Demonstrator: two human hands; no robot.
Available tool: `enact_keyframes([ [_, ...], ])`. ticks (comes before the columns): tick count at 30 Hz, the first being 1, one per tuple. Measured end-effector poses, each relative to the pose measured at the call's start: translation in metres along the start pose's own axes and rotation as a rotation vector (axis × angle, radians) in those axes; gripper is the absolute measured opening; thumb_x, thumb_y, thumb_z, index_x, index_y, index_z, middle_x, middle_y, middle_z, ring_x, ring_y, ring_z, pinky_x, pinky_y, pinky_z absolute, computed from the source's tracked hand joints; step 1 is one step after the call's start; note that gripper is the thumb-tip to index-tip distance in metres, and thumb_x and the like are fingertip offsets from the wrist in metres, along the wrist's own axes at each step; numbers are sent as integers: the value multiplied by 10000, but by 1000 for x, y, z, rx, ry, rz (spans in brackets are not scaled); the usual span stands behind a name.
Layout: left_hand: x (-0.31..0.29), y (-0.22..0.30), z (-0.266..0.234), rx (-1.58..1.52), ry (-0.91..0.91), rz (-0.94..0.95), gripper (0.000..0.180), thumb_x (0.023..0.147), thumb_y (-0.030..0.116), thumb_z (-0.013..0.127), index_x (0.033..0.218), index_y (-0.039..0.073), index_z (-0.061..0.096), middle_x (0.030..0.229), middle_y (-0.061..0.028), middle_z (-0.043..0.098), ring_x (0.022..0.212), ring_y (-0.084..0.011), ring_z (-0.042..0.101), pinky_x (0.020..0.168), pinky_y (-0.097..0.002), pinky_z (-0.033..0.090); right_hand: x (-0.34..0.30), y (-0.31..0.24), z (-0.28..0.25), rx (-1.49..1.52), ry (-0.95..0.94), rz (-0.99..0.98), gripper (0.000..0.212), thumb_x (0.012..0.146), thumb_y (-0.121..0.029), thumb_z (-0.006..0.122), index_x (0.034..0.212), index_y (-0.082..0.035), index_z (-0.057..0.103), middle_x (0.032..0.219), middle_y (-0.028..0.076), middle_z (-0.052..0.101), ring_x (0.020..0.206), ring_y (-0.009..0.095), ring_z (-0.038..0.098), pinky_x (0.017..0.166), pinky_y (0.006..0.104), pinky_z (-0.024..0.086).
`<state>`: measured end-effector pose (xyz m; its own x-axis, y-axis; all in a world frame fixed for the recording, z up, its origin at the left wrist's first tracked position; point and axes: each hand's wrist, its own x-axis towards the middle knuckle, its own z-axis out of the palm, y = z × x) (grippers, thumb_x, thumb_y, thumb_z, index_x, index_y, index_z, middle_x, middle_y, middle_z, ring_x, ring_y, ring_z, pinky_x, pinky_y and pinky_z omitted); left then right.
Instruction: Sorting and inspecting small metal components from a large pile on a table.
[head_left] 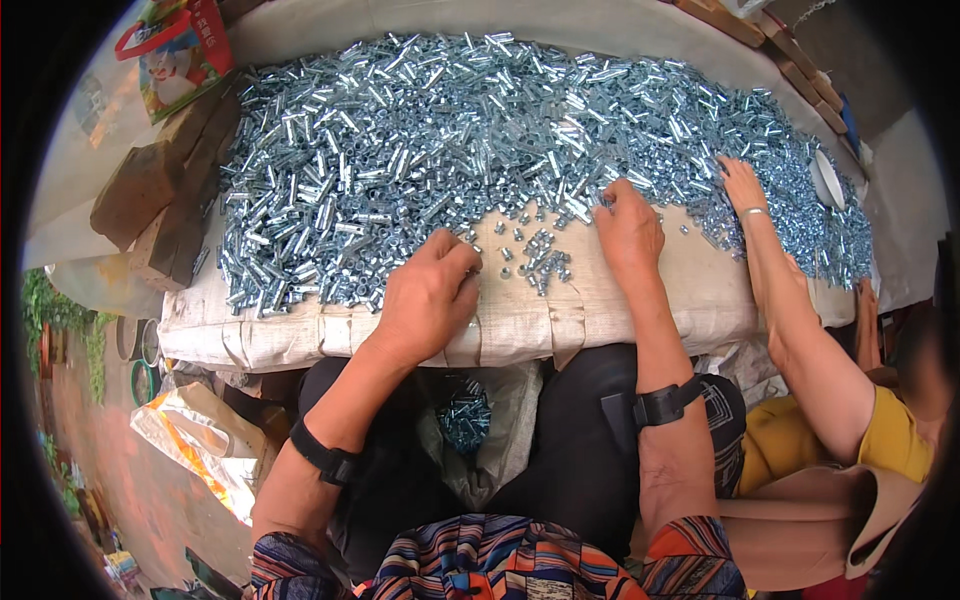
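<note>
A wide heap of shiny metal sleeves and small nut-like pieces (400, 150) covers most of the cloth-covered table (690, 285). My left hand (430, 297) rests at the heap's near edge, its fingers curled together over small pieces. Farther right, my right hand (632, 232) is also closed, with its fingertips at the edge of the heap. What either hand holds, if anything, is hidden by the fingers. Between my hands lies a small loose cluster of short metal pieces (545, 262) on the bare cloth.
Between my knees, an open plastic bag (515, 430) holds metal pieces (464, 418). Wooden blocks (150, 195) and a printed bag (180, 70) border the left side. A co-worker's hand (742, 187) reaches into the heap at right, near a white dish (827, 180).
</note>
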<state>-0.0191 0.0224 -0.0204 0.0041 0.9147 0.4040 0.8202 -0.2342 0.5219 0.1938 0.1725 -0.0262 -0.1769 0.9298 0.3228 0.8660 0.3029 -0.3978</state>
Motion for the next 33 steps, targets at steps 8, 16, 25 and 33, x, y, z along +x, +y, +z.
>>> enact_keyframes([
  [8,-8,-5,-4,-615,-95,-323,163,887,82,605,1016,-16,619,884,-39,619,755,-109,579,681,-249,465,-16,-2,-1,59,-56,-90,167,801,-103,649,947,-39,598,981,146,618,889,385,610,762,476,473],
  [16,-11,11,-11,-1076,-129,-551,192,952,87,541,1082,-28,622,882,-30,610,777,-97,571,699,-248,486,-61,-42,-34,1076,-504,198,100,898,-95,610,920,-4,576,732,24,581,663,98,556,602,247,445],
  [25,-13,32,-11,-1174,-123,-570,233,945,108,565,1134,-21,611,898,-37,620,778,-97,584,718,-247,502,-90,-59,-44,1251,-488,181,114,923,-84,601,1003,-6,622,771,-10,578,695,62,538,637,213,449],
  [33,-19,31,-8,-1398,-125,-616,130,932,170,620,934,53,564,809,-39,613,687,-100,575,629,-233,480,-101,-60,-42,1430,-542,209,121,915,-37,587,1031,-2,588,834,46,612,762,105,598,702,258,498],
])
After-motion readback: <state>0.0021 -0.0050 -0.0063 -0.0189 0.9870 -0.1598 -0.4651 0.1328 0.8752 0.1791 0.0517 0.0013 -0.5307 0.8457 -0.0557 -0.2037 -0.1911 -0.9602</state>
